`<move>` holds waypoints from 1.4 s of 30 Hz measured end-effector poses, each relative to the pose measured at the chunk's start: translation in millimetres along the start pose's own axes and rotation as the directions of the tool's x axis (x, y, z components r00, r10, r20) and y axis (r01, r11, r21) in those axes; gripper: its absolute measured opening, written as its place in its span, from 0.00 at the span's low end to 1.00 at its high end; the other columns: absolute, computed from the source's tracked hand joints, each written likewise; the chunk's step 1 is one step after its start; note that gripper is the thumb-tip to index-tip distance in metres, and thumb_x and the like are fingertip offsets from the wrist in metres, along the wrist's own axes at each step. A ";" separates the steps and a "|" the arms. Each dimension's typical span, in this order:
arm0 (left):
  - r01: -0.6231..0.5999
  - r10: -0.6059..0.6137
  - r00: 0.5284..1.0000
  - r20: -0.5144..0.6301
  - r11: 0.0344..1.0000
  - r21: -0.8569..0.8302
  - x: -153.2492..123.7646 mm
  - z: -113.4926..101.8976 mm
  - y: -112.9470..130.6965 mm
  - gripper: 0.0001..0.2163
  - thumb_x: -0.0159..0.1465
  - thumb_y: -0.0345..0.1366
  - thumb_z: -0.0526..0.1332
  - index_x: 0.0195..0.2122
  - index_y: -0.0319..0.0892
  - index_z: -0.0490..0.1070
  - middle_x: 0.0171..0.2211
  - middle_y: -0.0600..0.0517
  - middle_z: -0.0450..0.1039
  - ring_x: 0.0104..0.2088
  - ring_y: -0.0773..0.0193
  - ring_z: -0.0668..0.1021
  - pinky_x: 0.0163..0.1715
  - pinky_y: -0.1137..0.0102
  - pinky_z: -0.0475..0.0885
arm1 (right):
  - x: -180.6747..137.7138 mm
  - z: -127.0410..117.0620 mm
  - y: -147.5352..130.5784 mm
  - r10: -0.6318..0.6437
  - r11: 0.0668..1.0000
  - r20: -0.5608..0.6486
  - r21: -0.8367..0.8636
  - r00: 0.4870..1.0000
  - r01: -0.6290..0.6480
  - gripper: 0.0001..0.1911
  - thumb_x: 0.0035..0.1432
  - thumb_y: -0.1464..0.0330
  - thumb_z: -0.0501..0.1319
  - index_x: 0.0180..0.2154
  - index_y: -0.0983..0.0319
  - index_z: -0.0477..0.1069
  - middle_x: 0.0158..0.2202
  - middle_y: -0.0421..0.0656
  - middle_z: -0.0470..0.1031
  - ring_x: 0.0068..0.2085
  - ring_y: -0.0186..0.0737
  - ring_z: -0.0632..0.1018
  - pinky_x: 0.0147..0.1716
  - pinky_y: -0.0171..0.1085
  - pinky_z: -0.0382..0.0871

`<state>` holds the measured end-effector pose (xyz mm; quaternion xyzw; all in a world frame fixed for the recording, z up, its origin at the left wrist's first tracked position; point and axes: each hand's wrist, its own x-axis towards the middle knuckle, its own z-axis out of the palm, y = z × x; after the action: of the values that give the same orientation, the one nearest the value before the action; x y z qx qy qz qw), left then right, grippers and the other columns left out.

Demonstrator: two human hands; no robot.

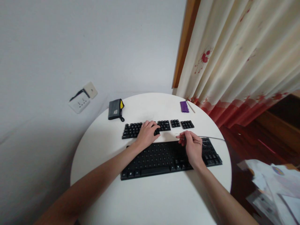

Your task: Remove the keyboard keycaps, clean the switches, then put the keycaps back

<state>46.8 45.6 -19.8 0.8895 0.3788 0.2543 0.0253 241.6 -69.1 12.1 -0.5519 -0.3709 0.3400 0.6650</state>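
My left hand [147, 133] lies over a row of loose black keycaps [132, 130], thumb and fingers apart. The keycaps under its palm are hidden. Below them is a black keyboard [152, 159], with many keys stripped down to bare stems and caps still along its bottom row and right end. Above the keyboard's right half, my right hand [192, 144] is closed around a thin wire tool [177, 134]; its grip hides most of the tool. More detached keycaps sit in blocks [175, 123] to the right of my left hand.
A round white table [140, 200] carries everything. At its back stand a grey pouch [114, 109], a purple cloth [184, 107] and a thin brush-like stick [191, 107]. The keyboard cable [214, 137] runs off the right edge. Wall, curtain [225, 62] and papers [274, 184] surround the table.
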 end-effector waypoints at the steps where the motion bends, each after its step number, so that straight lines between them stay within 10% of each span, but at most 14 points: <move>1: 0.001 -0.001 1.000 0.000 1.000 -0.001 0.1 -0.5 0.4 0.17 0.56 0.35 0.71 0.47 0.44 0.75 0.47 0.48 0.71 0.48 0.51 0.68 0.50 0.55 0.67 | -0.1 -3.4 -2.2 -0.016 1.000 -0.019 0.009 1.000 0.016 0.20 0.62 0.52 0.58 0.30 0.63 0.74 0.28 0.46 0.79 0.25 0.37 0.75 0.23 0.35 0.64; 10: -0.154 0.162 0.986 0.030 0.970 -0.188 -0.5 -24.5 19.6 0.09 0.67 0.36 0.60 0.46 0.43 0.75 0.44 0.48 0.73 0.46 0.56 0.71 0.50 0.59 0.68 | -26.6 -45.4 -21.5 -0.118 0.937 0.112 -0.317 0.987 0.148 0.34 0.69 0.48 0.40 0.35 0.59 0.78 0.40 0.46 0.76 0.37 0.41 0.74 0.34 0.37 0.68; 18: -0.323 0.457 0.862 0.218 0.828 -0.459 -15.6 -30.8 47.1 0.09 0.69 0.34 0.57 0.38 0.44 0.77 0.35 0.50 0.77 0.37 0.62 0.77 0.42 0.67 0.70 | -43.0 -45.3 -0.7 0.147 0.923 0.265 -0.383 0.953 -0.036 0.30 0.64 0.47 0.51 0.23 0.62 0.73 0.17 0.38 0.62 0.20 0.34 0.63 0.19 0.34 0.53; 28: -0.298 0.434 0.875 0.213 0.831 -0.469 -20.1 -20.5 47.9 0.09 0.68 0.34 0.57 0.36 0.43 0.77 0.34 0.50 0.77 0.35 0.63 0.77 0.38 0.69 0.71 | -37.7 -29.0 8.8 0.124 0.846 0.353 -0.527 0.927 0.087 0.26 0.66 0.55 0.51 0.21 0.61 0.71 0.14 0.37 0.63 0.16 0.34 0.62 0.18 0.34 0.50; 37: -0.278 0.438 0.870 0.227 0.815 -0.508 -19.8 -21.3 46.6 0.07 0.66 0.30 0.59 0.40 0.45 0.77 0.37 0.51 0.77 0.38 0.63 0.78 0.41 0.69 0.72 | -59.2 -12.5 -11.7 -0.037 0.383 0.466 -0.811 0.884 0.443 0.17 0.66 0.66 0.52 0.25 0.59 0.70 0.24 0.46 0.77 0.21 0.39 0.72 0.23 0.37 0.49; 42: -0.291 0.446 0.862 0.240 0.824 -0.487 -20.5 -20.9 45.7 0.08 0.68 0.32 0.58 0.39 0.43 0.77 0.37 0.50 0.77 0.37 0.63 0.78 0.40 0.69 0.71 | -41.4 -26.7 0.8 0.129 0.740 0.412 -0.646 0.902 0.189 0.19 0.67 0.61 0.51 0.24 0.59 0.67 0.17 0.39 0.70 0.18 0.35 0.69 0.19 0.33 0.54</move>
<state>55.2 -4.0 0.4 0.9482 0.1199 0.1727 0.2381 244.3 -117.5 3.4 -0.6586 -0.6145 0.2853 0.3275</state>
